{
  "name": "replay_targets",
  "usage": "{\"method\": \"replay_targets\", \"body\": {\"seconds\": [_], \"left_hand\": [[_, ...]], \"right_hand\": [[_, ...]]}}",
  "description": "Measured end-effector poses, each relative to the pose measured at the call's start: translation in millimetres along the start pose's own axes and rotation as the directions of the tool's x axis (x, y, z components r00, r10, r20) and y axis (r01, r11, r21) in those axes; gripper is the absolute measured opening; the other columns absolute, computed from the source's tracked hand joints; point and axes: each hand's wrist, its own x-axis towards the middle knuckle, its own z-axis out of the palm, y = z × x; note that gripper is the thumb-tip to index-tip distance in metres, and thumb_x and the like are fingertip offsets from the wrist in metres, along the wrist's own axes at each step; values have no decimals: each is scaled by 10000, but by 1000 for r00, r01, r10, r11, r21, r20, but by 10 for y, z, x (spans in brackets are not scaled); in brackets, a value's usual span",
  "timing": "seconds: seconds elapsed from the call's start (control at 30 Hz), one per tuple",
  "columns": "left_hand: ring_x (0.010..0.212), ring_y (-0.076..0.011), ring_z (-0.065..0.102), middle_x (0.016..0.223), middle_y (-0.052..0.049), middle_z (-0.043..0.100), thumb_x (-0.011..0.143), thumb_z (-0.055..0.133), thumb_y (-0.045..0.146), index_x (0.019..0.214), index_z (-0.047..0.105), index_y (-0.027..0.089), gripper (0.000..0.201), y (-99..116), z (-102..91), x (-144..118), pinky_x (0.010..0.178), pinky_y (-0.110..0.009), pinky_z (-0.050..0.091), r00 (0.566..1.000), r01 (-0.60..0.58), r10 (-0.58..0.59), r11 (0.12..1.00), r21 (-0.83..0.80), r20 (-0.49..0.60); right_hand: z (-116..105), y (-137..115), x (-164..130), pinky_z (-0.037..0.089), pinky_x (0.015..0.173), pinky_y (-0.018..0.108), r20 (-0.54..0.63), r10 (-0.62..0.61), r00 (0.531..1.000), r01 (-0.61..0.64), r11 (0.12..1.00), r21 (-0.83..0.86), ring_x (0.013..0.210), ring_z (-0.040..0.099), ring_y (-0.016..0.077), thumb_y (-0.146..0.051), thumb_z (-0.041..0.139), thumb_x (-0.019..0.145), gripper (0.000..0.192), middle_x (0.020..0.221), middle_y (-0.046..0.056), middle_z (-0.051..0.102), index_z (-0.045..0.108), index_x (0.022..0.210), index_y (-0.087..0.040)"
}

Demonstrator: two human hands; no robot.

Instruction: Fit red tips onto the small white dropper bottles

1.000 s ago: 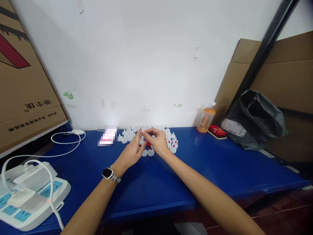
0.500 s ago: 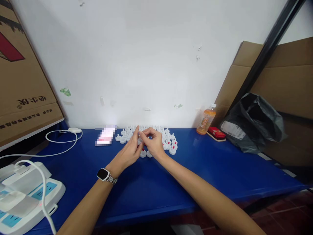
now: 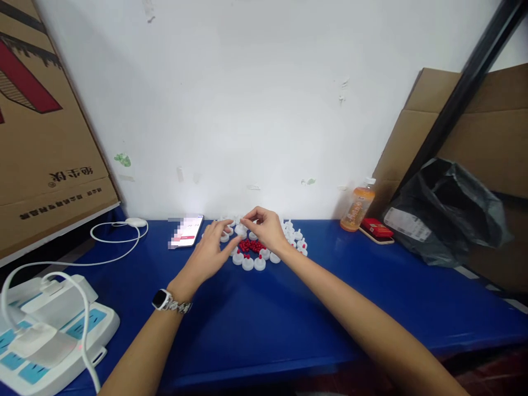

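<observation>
Head camera view: two bare hands meet over a cluster of small plastic pieces at the centre of the frame, on a blue bench (image 3: 247, 319) set against a white wall. From where I stand, one white cap (image 3: 240, 231) sits between the hands, slightly above centre of the bench's far half. Fingers of the right hand (image 3: 266, 228) are together and look clamped on the cap's narrow top; whether a red piece is pinched there too is too small to tell. The left hand (image 3: 208, 250) curves in from the left, fingers and thumb apart, beside the cap.

As I judge it, the step in hand is the handling of this single cap by its top, and the next move calls for a light pinch and a level hold, since its neighbours crowd close.

The cap seems to point its spout upward, broad base down, its long axis near vertical. Just below the hands lies a heap of red pieces (image 3: 251, 246), and in front of it red-tipped caps (image 3: 247, 263) stand upright, tips toward the top of the frame.
</observation>
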Motion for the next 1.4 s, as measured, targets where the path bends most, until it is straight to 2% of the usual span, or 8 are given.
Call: {"method": "replay_targets", "body": {"seconds": [0.07,0.17,0.43,0.6,0.77,0.93,1.13,1.4], "left_hand": [[932,-220,587,969,-57,593,927,514,463,1169,587,208,359,-98,-57,13,825,-362,479,1000,12,-12,1000,10,16],[844,-203,573,899,-37,569,908,543,439,1037,633,207,280,-197,-75,4,780,-347,469,995,46,-48,998,31,87],[806,-199,572,890,-40,570,904,520,386,1037,651,204,261,-263,-22,-26,746,-340,464,982,87,-95,995,55,161],[772,-192,567,866,-42,584,893,512,368,1004,647,188,251,-330,-51,-23,720,-331,465,980,110,-117,992,54,159],[756,-189,574,859,-44,605,882,523,371,973,662,189,247,-366,-42,-25,709,-325,470,982,98,-107,993,61,157],[775,-196,584,882,-54,613,886,516,376,975,668,191,256,-352,-50,-36,721,-332,469,979,104,-113,993,63,172],[789,-202,583,884,-59,620,884,512,381,978,669,188,265,-339,-47,-42,721,-331,466,975,109,-118,992,55,190],[781,-211,610,890,-70,649,899,480,327,978,664,185,246,-413,-45,-17,717,-337,470,981,91,-102,993,70,165]], "right_hand": [[46,95,104,472,672,241,86,7,996,2,995,-100,714,641,139,-213,668,774,45,742,11,706,676,760,-171],[152,242,199,480,662,233,229,48,972,-2,980,-197,690,648,135,-135,647,758,45,736,14,712,682,762,-163],[266,379,281,453,657,214,439,23,898,167,906,-388,691,642,128,-86,630,727,129,750,10,720,708,789,-168],[282,308,246,453,694,226,436,8,900,181,902,-391,725,646,135,-136,642,755,109,762,3,723,726,802,-186],[317,222,233,459,730,236,372,7,928,144,916,-376,757,649,138,-148,650,774,104,786,4,731,736,815,-192],[348,259,201,455,728,237,352,12,936,135,912,-388,754,648,140,-159,648,784,108,781,5,733,741,827,-194],[263,333,188,446,706,237,410,-21,912,205,889,-410,739,647,143,-144,643,777,108,780,12,735,740,790,-187],[146,217,217,441,673,235,495,71,866,178,881,-438,725,651,150,-184,667,777,56,764,11,728,720,795,-188]]}}
